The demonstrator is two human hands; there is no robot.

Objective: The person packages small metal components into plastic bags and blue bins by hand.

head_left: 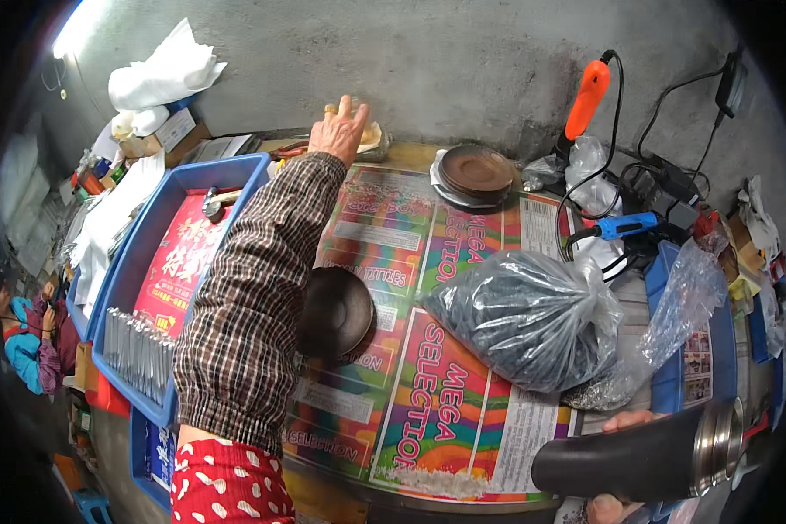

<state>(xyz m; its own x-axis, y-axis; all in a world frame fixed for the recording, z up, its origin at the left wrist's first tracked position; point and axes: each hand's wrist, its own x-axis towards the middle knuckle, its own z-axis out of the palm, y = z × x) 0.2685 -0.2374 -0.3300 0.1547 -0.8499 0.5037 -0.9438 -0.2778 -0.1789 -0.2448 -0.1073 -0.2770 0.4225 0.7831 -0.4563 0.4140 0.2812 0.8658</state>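
Note:
My left hand [339,135] reaches over the table's far edge, fingers stretched and apart, with a yellowish band on one finger. Right beside it is a small clear cup-like thing with a pale top [372,138], partly hidden by the hand. At the lower right, my right hand [630,420] is wrapped round a black vacuum flask [620,456] lying nearly level, its steel neck pointing right. Most of that hand is behind the flask. A dark round bowl [345,313] rests on the printed sheet, partly covered by my left sleeve.
Brown stacked saucers [476,170] sit at the back. A tied clear bag of dark material [533,319] lies right of centre. Orange [589,98] and blue [627,226] handled tools with cables stand behind it. A blue tray [258,170] holds a hammer [214,205] and silver packets [137,355].

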